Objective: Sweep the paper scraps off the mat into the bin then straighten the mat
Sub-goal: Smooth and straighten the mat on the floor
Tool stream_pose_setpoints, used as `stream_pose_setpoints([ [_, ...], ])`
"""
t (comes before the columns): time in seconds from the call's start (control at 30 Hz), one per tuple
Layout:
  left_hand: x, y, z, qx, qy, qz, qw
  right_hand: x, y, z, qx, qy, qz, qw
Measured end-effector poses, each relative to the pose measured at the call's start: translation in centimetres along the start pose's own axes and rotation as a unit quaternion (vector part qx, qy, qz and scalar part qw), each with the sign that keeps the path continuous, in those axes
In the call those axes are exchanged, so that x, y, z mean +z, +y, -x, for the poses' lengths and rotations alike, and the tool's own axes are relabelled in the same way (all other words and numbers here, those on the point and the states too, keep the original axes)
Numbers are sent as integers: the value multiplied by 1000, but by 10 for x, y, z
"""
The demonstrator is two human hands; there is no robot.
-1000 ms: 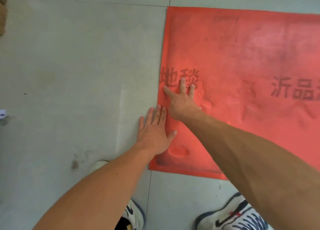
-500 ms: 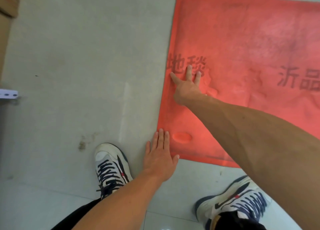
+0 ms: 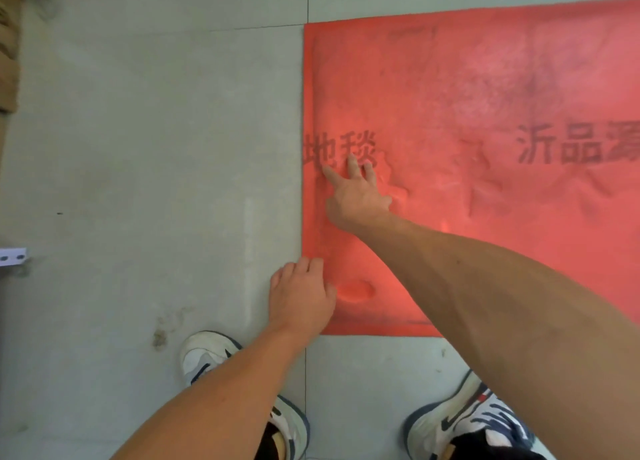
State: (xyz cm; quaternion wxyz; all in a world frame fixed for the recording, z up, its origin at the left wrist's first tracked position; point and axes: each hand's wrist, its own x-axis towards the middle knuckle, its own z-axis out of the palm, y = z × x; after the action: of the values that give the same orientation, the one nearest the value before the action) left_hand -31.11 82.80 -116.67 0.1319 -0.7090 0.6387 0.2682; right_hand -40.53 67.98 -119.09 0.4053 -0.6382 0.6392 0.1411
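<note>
— What lies underfoot here?

— A grey tiled floor (image 3: 138,148), pale and a little stained, with thin grout lines crossing it; a brownish smudge sits near the lower left; at the far left edge a small white piece with holes (image 3: 13,257) pokes into view, and above it something brown and blurred that I cannot identify.

— And the mat?

— The red mat (image 3: 485,78) fills the upper right, lying flat on the tiles; its left edge runs close along a grout line, and its near edge ends just ahead of the shoes; dark printed characters run across it, some near the left edge, more toward the right; the surface is rumpled, with small dents and ridges around the middle and an oval dent close to the near left corner.

— Where are the hands?

— The right hand (image 3: 356,196) rests palm down on the mat, fingers spread wide, fingertips touching the printed characters near the left edge; it grips nothing; the left hand (image 3: 301,297) sits at the mat's left edge near the corner, fingers curled at that edge; whether it pinches the edge or merely presses there I cannot tell.

— Anything else?

— Two white and navy sneakers; the left shoe (image 3: 207,355) on bare tile beneath the left forearm; the right shoe (image 3: 478,421) on tile too, just short of the mat's near edge.
</note>
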Motion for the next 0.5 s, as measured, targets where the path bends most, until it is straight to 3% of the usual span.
stream_pose_setpoints([
  [0.1, -11, 4, -31, 31, 44, 24, 998, 1, 23, 7, -36, 49, 28, 998],
  [0.27, -20, 37, -81, 125, -1, -7, 992, -4, 80, 17, -10, 89, 97, 991],
  [0.37, -14, 50, -100, 102, -50, -46, 992, -15, 121, 21, 42, 134, 58, 988],
  [0.5, -17, 66, -105, 70, -90, -131, 985, -34, 159, 20, 105, 73, -21, 992],
])
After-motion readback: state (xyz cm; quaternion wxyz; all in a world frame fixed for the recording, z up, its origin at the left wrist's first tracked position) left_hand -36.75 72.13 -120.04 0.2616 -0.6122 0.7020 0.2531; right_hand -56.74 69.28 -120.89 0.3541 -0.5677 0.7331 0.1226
